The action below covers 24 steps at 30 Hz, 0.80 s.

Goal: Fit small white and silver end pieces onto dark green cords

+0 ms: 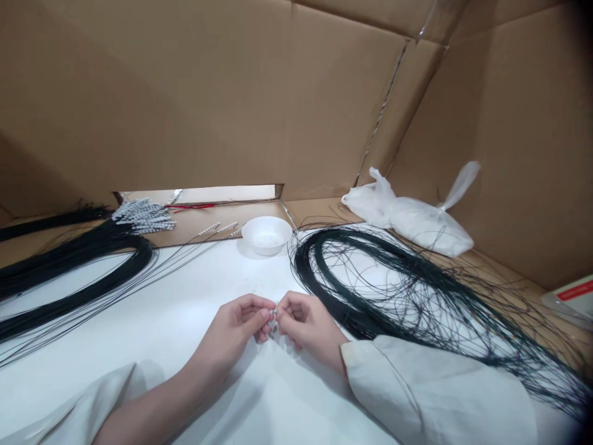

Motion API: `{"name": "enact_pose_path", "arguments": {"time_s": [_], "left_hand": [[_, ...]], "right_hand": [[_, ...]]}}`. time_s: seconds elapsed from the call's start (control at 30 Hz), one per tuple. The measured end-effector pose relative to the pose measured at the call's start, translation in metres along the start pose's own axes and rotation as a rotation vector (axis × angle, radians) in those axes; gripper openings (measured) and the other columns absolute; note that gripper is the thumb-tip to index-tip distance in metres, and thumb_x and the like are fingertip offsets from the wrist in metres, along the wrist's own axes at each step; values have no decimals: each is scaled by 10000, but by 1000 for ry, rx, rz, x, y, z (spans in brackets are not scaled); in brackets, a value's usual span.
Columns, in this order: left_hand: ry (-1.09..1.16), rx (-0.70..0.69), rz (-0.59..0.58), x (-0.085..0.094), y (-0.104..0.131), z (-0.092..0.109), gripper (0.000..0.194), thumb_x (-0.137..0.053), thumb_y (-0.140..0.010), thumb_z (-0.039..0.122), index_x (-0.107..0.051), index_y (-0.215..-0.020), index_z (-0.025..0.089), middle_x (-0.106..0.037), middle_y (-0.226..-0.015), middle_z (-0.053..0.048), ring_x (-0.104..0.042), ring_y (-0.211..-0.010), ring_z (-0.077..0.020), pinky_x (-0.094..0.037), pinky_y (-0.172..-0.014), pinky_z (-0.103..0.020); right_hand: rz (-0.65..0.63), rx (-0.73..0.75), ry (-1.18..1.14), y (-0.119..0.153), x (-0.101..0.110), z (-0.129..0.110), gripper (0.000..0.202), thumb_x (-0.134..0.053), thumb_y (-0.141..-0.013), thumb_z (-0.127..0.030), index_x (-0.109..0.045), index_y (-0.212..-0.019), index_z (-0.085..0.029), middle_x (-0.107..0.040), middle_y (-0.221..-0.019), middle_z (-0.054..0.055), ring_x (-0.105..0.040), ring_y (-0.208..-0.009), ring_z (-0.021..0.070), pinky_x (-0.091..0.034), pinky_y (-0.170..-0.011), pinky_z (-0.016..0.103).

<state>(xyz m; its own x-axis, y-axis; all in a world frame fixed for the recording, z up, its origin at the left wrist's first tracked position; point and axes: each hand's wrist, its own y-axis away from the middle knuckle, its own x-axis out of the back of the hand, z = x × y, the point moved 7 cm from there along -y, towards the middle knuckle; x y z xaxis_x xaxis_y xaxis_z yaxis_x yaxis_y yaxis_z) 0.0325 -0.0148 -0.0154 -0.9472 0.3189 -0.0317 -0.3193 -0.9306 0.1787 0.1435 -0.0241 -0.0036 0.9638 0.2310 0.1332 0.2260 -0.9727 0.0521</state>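
My left hand and my right hand meet over the white table surface, fingertips almost touching. Both are closed in a pinch. Between the fingertips shows a tiny pale, silvery piece, too small to name. The fingers cover most of it. Just beyond the hands stands a white bowl, in which I can make out no contents. Right of my right hand lies a big loose coil of dark cord, with many strands spread along my right sleeve.
At the left lies a bundle of black cords with white-wrapped ends. A few single cords with white beaded-looking tips lie beside it. White plastic bags rest at the back right. Cardboard walls enclose the table.
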Motion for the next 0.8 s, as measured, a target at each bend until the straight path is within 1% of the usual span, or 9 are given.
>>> {"name": "enact_pose_path", "arguments": {"time_s": [0.23,0.47,0.67,0.8], "left_hand": [[-33,-9,-6,0,-1,0,136,-578,-747,260,-607,-789,133,-562,-600,6,-486,-533,-96,-386,-553,-221],[-27,-13,-25,-2,0,0,137,-572,-757,259,-590,-796,129,-548,-608,9,-487,-540,-94,-390,-553,-220],[-39,-23,-15,-2,2,1,136,-565,-756,261,-583,-793,132,-552,-618,3,-486,-540,-98,-394,-554,-226],[-119,-56,7,-2,4,3,126,-543,-763,263,-574,-791,145,-563,-647,-5,-503,-565,-114,-411,-575,-241]], "right_hand": [[-6,-45,-31,0,0,-2,93,-498,-702,-132,-496,-611,-147,-492,-510,-34,-421,-447,54,-317,-424,170],[-19,-69,-44,-2,0,0,72,-504,-672,-119,-520,-604,-140,-522,-506,-23,-441,-444,58,-325,-406,162],[-37,-88,-45,-3,-1,2,65,-490,-675,-137,-520,-617,-138,-521,-511,-25,-433,-424,52,-334,-388,154],[-31,-83,-38,-1,0,-1,72,-500,-684,-145,-518,-614,-138,-523,-511,-21,-440,-442,54,-332,-399,150]]}}
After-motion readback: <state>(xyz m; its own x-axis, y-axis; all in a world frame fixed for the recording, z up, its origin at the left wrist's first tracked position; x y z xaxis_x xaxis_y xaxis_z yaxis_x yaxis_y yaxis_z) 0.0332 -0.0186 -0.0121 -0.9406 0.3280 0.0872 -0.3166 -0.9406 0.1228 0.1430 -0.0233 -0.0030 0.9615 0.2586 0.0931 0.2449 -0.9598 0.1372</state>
